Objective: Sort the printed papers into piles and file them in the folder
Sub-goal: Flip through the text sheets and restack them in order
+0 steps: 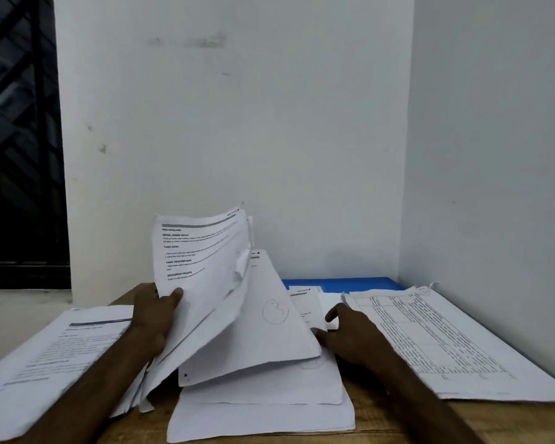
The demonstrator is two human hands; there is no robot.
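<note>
The left hand [154, 318] grips a raised sheaf of white printed sheets [202, 267], the right hand [350, 334] rests on the middle white paper pile [263, 418], its grip unclear, with printed piles outside the left [55, 354] and right [446, 341] hands and a flat blue folder [350, 283] beyond the right, on a brown wooden table [430, 421] in a white-walled corner [237, 123] by a dark grilled window [16, 139].

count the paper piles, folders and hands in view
paper piles: 4: left pile, middle pile, right pile, small back pile
blue folder: 1
hands: 2: left hand lifting middle pile sheets, right hand
total: 7
</note>
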